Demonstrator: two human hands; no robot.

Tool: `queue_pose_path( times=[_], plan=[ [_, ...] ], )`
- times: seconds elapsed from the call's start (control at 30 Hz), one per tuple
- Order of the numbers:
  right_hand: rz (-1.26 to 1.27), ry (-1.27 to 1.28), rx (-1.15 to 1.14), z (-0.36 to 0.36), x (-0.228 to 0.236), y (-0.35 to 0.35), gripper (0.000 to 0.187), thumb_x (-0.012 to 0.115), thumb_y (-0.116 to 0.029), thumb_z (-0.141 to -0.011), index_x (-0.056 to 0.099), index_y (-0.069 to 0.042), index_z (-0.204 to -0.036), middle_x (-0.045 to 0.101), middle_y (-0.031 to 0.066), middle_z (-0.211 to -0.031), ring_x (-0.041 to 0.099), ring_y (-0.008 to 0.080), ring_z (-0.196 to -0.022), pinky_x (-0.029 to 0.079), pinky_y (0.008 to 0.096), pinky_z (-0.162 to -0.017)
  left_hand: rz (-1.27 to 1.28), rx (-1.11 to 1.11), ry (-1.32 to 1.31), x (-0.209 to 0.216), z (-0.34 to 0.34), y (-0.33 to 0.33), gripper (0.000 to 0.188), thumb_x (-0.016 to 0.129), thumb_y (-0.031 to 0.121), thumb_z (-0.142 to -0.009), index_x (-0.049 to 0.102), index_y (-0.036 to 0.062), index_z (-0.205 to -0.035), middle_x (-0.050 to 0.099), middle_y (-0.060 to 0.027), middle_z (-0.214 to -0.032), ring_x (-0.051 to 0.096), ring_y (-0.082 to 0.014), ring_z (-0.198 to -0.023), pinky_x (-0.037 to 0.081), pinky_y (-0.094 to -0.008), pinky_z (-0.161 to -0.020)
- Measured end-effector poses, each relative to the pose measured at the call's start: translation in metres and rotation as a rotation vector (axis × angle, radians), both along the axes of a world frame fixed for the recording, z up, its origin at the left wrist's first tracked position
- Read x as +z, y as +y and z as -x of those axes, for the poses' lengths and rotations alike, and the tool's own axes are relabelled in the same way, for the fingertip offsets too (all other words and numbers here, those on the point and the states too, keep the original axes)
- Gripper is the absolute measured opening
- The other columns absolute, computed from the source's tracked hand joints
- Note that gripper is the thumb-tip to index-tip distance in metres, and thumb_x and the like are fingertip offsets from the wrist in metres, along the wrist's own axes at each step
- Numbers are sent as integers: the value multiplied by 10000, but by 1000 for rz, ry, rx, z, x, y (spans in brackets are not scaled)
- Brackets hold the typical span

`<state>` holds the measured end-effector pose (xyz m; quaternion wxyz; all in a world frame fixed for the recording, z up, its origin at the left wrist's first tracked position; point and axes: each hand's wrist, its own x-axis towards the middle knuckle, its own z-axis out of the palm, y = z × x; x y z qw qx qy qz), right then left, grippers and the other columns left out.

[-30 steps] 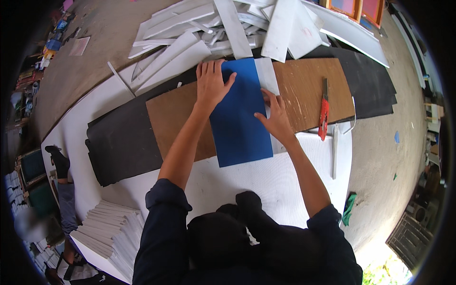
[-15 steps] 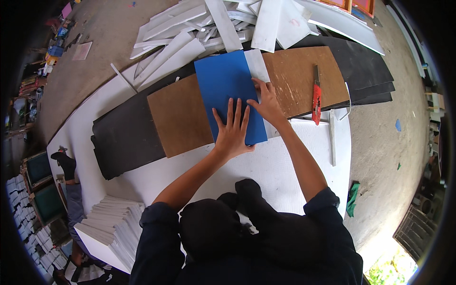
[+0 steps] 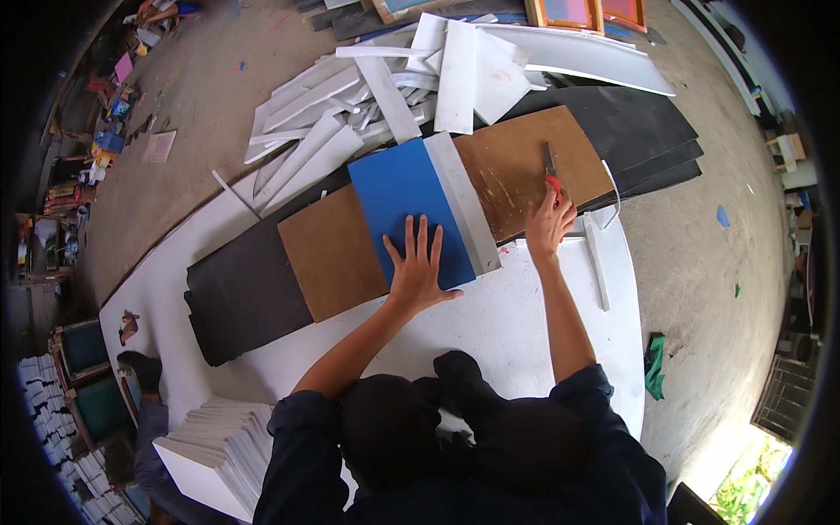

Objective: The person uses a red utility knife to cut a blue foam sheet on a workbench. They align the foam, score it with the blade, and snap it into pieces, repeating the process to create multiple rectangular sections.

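Observation:
My left hand lies flat with spread fingers on a blue rectangular board. A white strip shows along the board's right side, partly beneath it. Both rest across a brown board, which lies on dark grey sheets. To the right, my right hand is closed around the red handle of a utility knife. Its long blade points away from me over the right part of the brown board.
White offcuts are heaped beyond the boards. A stack of white panels stands at the lower left, beside another person's leg. A narrow white strip lies right of my right hand. Green cloth-like scrap lies on the floor.
My right hand has left the blue board, moved right and taken hold of the utility knife. My left hand stays on the blue board. More of the white strip shows beside it.

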<state>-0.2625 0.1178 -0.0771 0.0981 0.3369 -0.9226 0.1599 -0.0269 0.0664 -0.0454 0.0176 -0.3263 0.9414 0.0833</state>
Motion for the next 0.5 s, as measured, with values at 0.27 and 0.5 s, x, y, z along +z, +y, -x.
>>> queue_pose_path(
  times=[0.27,0.5],
  plan=[
    [160,-391,-19,51,-6,17,460,471,-146,-857,323,-75,-1286,519,167,-959,517,312,-843,453,430,-733,-192,85,34,7,11,-49,768,693,465,-678,371,143,-1297,332,-97,-1290,305,-331,-1188,315,-653,-837],
    [725,-1512,352,-29,129,33,329,415,-176,-923,431,18,-1188,572,73,-759,507,113,-567,419,244,-488,-807,336,557,52,1,-70,581,597,354,-823,402,44,-1275,493,-136,-1193,480,-241,-1104,408,-406,-902]
  ],
)
